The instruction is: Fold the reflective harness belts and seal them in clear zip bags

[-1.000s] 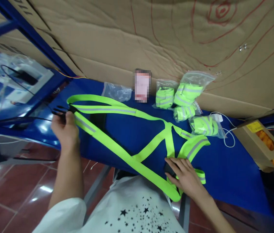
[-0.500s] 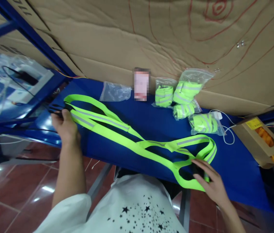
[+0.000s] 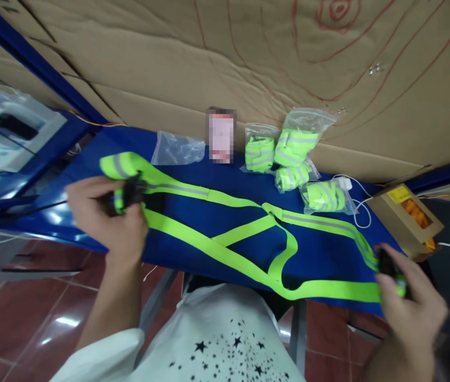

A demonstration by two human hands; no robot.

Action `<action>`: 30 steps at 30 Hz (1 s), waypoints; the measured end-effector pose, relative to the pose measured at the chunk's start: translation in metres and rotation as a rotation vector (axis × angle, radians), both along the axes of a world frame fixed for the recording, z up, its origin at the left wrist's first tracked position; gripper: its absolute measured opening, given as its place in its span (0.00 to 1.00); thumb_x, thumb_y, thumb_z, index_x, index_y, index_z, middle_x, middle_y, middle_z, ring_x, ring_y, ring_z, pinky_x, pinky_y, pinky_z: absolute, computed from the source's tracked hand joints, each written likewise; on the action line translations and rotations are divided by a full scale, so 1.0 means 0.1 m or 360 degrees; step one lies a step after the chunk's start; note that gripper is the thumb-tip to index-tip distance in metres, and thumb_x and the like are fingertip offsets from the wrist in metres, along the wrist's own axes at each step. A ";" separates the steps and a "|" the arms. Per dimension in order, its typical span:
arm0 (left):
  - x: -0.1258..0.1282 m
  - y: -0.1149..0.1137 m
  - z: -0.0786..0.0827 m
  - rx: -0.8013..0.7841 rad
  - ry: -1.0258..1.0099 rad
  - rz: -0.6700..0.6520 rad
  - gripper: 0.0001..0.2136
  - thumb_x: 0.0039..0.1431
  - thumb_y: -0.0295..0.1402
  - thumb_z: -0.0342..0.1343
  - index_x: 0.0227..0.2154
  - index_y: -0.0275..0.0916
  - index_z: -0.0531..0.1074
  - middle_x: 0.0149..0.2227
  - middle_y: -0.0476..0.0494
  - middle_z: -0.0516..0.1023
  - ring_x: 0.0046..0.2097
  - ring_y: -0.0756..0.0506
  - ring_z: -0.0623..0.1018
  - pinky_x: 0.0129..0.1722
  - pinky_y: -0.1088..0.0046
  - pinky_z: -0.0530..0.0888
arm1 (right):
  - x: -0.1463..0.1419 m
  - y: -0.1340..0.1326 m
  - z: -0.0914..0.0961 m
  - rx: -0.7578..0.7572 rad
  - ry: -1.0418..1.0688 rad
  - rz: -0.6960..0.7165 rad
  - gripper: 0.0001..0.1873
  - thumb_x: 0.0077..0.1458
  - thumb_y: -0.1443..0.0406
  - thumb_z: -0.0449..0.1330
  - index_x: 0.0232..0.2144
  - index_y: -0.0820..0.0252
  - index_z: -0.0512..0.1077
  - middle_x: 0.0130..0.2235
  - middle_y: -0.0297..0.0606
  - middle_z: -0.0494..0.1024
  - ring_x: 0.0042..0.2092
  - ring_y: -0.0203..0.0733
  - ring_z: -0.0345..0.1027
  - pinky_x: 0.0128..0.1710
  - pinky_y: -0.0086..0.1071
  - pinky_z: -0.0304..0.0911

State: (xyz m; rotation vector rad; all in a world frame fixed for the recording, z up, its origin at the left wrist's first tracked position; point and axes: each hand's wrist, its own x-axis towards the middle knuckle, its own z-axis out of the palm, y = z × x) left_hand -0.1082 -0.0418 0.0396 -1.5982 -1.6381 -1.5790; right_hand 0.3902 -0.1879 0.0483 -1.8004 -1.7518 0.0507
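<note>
A neon-yellow reflective strap vest (image 3: pixel 228 241) with grey stripes lies stretched across the blue table (image 3: pixel 328 252). My left hand (image 3: pixel 107 220) is closed on the vest's left end, around a black buckle part. My right hand (image 3: pixel 408 307) grips the vest's right end at the table's front right corner, fingers wrapped round the strap and a black piece. The straps run taut between both hands, crossing in the middle.
Several clear bags of folded neon vests (image 3: pixel 292 159) lie at the back by the cardboard wall (image 3: pixel 249 58). An empty clear bag (image 3: pixel 177 148), a blurred card (image 3: pixel 221 135), a white cable (image 3: pixel 356 199) and a small cardboard box (image 3: pixel 404 220) sit nearby. Red tiled floor lies below.
My right hand has pulled the vest's right end out to the right, off the table's corner. My left hand shifted slightly right and gathered the left end, stretching the straps out.
</note>
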 end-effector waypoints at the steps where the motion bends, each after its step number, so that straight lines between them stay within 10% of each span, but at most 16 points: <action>1: 0.20 -0.06 0.04 -0.0002 0.0156 -0.0168 0.09 0.49 0.29 0.60 0.36 0.38 0.71 0.37 0.45 0.73 0.43 0.42 0.76 0.46 0.61 0.73 | -0.22 0.07 0.08 0.0032 -0.0034 0.0142 0.28 0.61 0.55 0.60 0.61 0.56 0.68 0.55 0.49 0.75 0.54 0.62 0.71 0.56 0.59 0.65; 9: 1.32 -0.38 -0.01 -0.0275 0.0328 -0.1197 0.25 0.57 0.15 0.51 0.51 0.50 0.69 0.43 0.43 0.75 0.43 0.44 0.77 0.36 0.67 0.78 | -1.29 0.65 0.33 0.0097 -0.0100 0.0865 0.31 0.60 0.58 0.63 0.63 0.56 0.64 0.54 0.46 0.77 0.54 0.51 0.71 0.53 0.48 0.70; 30: 1.33 -0.29 -0.16 -0.0301 0.0245 -0.1248 0.26 0.58 0.14 0.48 0.53 0.47 0.70 0.46 0.40 0.74 0.47 0.43 0.77 0.41 0.67 0.79 | -1.38 0.75 0.26 -0.0050 0.0016 0.0924 0.27 0.60 0.58 0.64 0.60 0.59 0.68 0.52 0.45 0.77 0.54 0.48 0.71 0.55 0.46 0.70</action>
